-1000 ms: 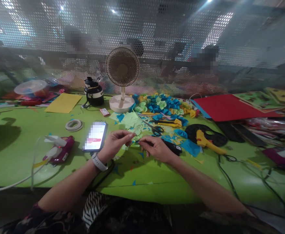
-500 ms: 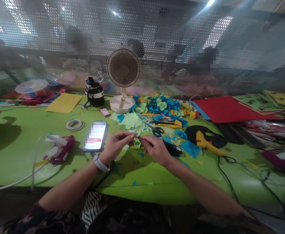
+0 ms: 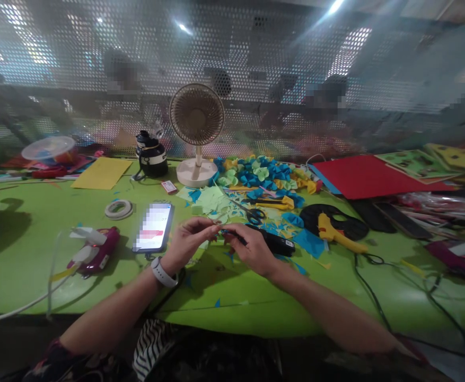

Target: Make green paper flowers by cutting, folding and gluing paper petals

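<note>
My left hand, a white watch strap on its wrist, pinches with thumb and forefinger. Its fingertips nearly meet those of my right hand, which is pinched as well. Whatever lies between them is too small and too covered to make out. Just beyond the fingers are light green paper pieces and blue and yellow scraps. A pair of scissors lies among the scraps. Left of my left hand is a lit phone. A black case-like object is partly hidden behind my right hand.
Folded paper flowers are heaped behind the scraps, right of a fan. A yellow glue gun rests on a black pad, its cord trailing forward. A tape roll and a purple power strip stand left. Red sheets lie right.
Both hands stay close together with small finger shifts. A light green piece that showed between them is now mostly out of sight. The whole view has shifted slightly.
</note>
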The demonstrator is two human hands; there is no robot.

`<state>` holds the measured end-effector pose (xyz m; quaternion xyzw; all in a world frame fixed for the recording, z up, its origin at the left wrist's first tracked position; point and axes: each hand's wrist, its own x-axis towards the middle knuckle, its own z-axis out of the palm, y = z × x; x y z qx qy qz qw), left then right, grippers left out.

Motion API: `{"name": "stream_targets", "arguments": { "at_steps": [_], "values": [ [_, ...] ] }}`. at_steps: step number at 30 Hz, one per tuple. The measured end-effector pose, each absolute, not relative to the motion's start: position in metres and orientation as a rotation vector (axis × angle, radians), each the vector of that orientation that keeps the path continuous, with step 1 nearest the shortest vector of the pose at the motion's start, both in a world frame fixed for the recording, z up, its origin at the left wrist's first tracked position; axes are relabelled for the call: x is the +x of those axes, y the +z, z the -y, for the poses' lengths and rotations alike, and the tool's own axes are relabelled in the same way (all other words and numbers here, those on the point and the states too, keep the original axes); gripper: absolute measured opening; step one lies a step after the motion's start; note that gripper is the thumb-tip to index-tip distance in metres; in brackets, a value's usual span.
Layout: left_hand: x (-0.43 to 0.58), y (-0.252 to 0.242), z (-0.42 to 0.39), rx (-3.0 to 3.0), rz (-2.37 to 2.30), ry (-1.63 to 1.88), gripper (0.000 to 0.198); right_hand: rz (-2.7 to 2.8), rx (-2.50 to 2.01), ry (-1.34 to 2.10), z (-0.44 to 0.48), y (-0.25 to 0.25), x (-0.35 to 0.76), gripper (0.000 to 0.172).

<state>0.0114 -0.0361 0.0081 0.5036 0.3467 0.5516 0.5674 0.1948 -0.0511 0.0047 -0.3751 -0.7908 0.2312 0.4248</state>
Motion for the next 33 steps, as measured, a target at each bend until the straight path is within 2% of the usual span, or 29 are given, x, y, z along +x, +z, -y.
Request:
{"name": "stream_targets", "arguments": {
  "at_steps": [8,16,27,30,33],
  "values": [
    [0.009,0.007,0.035,1.244,-0.781,1.236,0.022,2.013,-0.861,0.776,0.048,0.007,0.196,0.027],
    [0.011,0.001,0.033,1.158,-0.717,1.256,0.017,1.99,-0.86,0.545,0.051,0.003,0.194,0.018],
    [0.008,-0.002,0.03,1.286,-0.697,1.258,0.014,1.921,-0.956,0.746,0.048,0.004,0.195,0.02],
    [0.01,-0.001,0.029,1.236,-0.698,1.251,0.018,1.921,-0.964,0.768,0.048,0.004,0.195,0.02],
    [0.012,0.001,0.028,1.116,-0.716,1.244,0.031,1.925,-0.968,0.756,0.048,0.004,0.195,0.021]
  ]
}}
